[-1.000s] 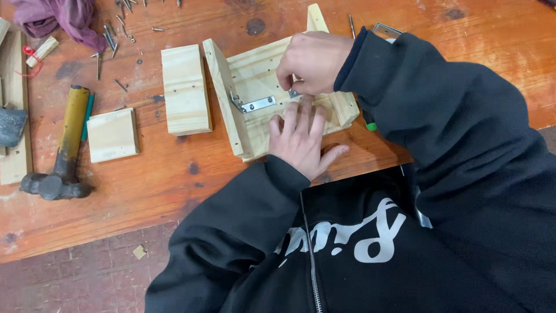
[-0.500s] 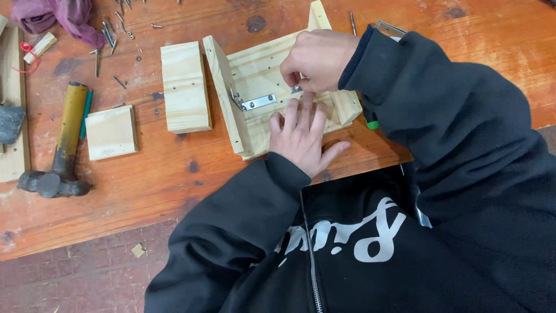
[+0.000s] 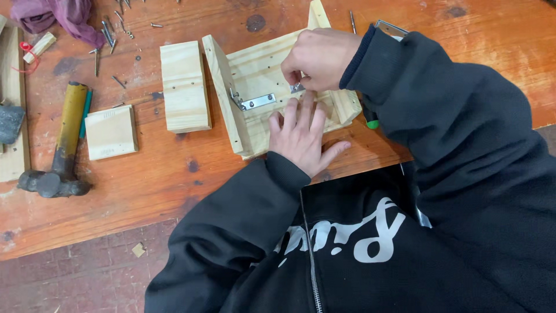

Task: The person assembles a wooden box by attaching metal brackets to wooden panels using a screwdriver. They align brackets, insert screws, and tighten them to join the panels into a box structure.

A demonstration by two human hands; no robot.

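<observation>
Two bare hands work over a pale wooden box frame [image 3: 255, 75] lying on the reddish workbench [image 3: 145, 174], right of centre and toward the far edge. The left hand [image 3: 301, 136] lies flat with fingers spread wide, palm down, pressing on the near edge of the frame; it holds nothing. The right hand [image 3: 318, 58] is curled over the frame's floor, thumb and forefinger pinched narrowly on a small metal piece [image 3: 296, 88]; what kind of piece it is cannot be told. A metal hinge bracket [image 3: 255, 102] sits on the frame floor, just left of the left fingertips, reaching to the upright side board [image 3: 223, 93].

Left of the frame, close beside it, lies a loose rectangular wood block [image 3: 184, 86]. Further left is a smaller square block [image 3: 110, 132]. A hammer with a yellowish handle [image 3: 61, 150] lies near the left edge, head toward the near side. Scattered nails [image 3: 110, 32] lie at the far left, beside a purple cloth [image 3: 55, 14]. A green-tipped tool [image 3: 370, 120] shows just right of the frame, mostly hidden under the right sleeve.
</observation>
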